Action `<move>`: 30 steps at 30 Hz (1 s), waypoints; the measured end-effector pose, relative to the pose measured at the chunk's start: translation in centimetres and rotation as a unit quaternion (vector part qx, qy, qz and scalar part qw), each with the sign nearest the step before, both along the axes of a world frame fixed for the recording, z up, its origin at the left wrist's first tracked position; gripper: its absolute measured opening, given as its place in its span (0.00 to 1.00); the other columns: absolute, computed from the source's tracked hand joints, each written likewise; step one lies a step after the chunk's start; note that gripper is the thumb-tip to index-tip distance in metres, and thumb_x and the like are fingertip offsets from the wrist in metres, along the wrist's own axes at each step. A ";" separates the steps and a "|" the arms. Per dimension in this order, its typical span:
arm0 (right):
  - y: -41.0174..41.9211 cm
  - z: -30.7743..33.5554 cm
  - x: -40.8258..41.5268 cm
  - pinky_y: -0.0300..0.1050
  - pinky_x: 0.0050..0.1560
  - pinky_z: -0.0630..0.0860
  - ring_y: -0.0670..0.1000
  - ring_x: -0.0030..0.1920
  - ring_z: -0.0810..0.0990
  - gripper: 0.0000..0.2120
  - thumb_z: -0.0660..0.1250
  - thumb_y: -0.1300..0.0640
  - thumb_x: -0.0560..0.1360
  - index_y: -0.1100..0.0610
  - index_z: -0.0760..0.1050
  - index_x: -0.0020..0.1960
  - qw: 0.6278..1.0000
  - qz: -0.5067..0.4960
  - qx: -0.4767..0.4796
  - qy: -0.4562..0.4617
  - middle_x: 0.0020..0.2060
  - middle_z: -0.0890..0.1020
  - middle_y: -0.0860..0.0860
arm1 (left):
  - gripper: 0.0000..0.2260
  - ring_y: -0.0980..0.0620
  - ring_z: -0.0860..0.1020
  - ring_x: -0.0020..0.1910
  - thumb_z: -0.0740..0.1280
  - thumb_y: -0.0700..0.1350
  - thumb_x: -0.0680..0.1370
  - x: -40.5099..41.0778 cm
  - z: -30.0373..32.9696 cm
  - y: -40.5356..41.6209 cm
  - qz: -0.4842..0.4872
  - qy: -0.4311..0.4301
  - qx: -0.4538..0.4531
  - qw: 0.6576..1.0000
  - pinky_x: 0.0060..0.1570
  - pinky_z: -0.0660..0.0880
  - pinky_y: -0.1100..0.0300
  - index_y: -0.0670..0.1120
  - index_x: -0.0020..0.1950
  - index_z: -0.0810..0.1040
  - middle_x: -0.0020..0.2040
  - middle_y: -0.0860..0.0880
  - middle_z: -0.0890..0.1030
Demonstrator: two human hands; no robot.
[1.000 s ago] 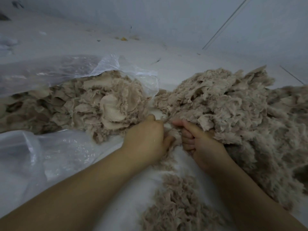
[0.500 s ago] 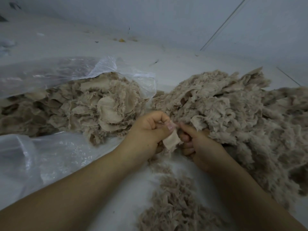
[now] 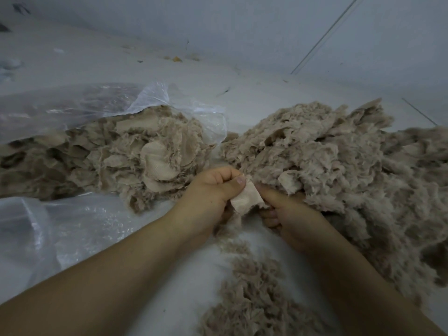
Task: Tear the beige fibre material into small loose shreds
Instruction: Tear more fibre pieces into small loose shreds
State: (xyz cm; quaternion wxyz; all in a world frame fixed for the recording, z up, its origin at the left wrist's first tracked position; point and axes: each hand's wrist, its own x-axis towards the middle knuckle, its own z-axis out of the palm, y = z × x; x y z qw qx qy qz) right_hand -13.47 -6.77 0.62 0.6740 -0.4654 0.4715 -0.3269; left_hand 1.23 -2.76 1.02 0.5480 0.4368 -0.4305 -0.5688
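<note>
Head view, left to right. Clear plastic bag (image 3: 60,112), left edge of the pale floor (image 3: 242,93): holds untorn beige fibre material (image 3: 109,156), flat pieces, still to do. Left hand (image 3: 211,192): thumb and fingers pinching a small beige piece (image 3: 247,198). Right hand (image 3: 286,212): pinching the same piece's other side. Loose shreds (image 3: 339,170), right edge: large pile, done. Smaller shreds (image 3: 254,299), near edge. Judgement: roughly halfway.

A clear plastic bag (image 3: 60,229) lies crumpled over the floor's (image 3: 254,93) left side, its mouth open toward the middle. A pale wall (image 3: 242,25) rises at the far edge, where small yellow scraps (image 3: 177,59) lie along its foot.
</note>
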 end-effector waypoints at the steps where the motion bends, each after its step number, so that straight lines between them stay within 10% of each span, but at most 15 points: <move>1: 0.0 0.1 0.1 0.32 0.18 0.61 0.40 0.18 0.66 0.16 0.65 0.50 0.78 0.50 0.77 0.33 1.000 -0.006 -0.006 0.004 0.20 0.72 0.43 | 0.09 0.57 0.63 0.18 0.62 0.40 0.81 0.0 -0.2 0.0 0.000 0.004 0.005 1.000 0.18 0.59 0.69 0.39 0.42 0.75 0.25 0.48 0.71; 8: 0.2 0.2 0.4 0.30 0.16 0.61 0.41 0.15 0.65 0.20 0.66 0.51 0.77 0.53 0.76 0.27 0.999 -0.048 0.000 0.014 0.17 0.69 0.45 | 0.07 0.56 0.71 0.19 0.70 0.38 0.76 -0.5 -0.8 -0.2 -0.011 -0.045 0.003 0.999 0.20 0.65 0.68 0.37 0.39 0.78 0.26 0.46 0.76; 13: 0.4 0.2 0.3 0.31 0.17 0.63 0.40 0.18 0.70 0.25 0.62 0.45 0.78 0.49 0.81 0.25 0.999 -0.017 -0.010 -0.039 0.20 0.75 0.44 | 0.06 0.50 0.81 0.30 0.68 0.37 0.72 0.0 -0.7 0.1 -0.053 0.089 -0.015 0.994 0.31 0.77 0.62 0.35 0.43 0.81 0.34 0.41 0.82; 18: -0.6 -0.5 -0.1 0.33 0.17 0.58 0.41 0.17 0.62 0.23 0.66 0.40 0.74 0.49 0.73 0.24 0.996 -0.049 -0.004 -0.072 0.19 0.68 0.44 | 0.07 0.58 0.72 0.20 0.68 0.40 0.70 0.3 0.1 0.5 -0.033 0.101 -0.046 0.993 0.22 0.66 0.71 0.44 0.33 0.83 0.25 0.49 0.78; 24: -0.5 -0.6 -0.5 0.33 0.19 0.56 0.42 0.21 0.56 0.21 0.70 0.37 0.69 0.48 0.68 0.26 0.996 0.031 -0.071 -0.053 0.22 0.62 0.44 | 0.07 0.55 0.63 0.17 0.64 0.40 0.80 0.3 -1.0 -0.2 0.051 0.004 -0.022 0.998 0.20 0.59 0.67 0.37 0.48 0.78 0.21 0.50 0.70; 30: 0.9 0.1 -0.5 0.35 0.34 0.77 0.48 0.30 0.81 0.21 0.61 0.48 0.80 0.61 0.81 0.38 0.979 0.157 -0.069 -0.110 0.29 0.80 0.56 | 0.09 0.47 0.70 0.19 0.60 0.44 0.83 -0.3 -1.1 0.4 -0.012 -0.009 -0.020 1.000 0.23 0.65 0.63 0.43 0.46 0.76 0.24 0.44 0.71</move>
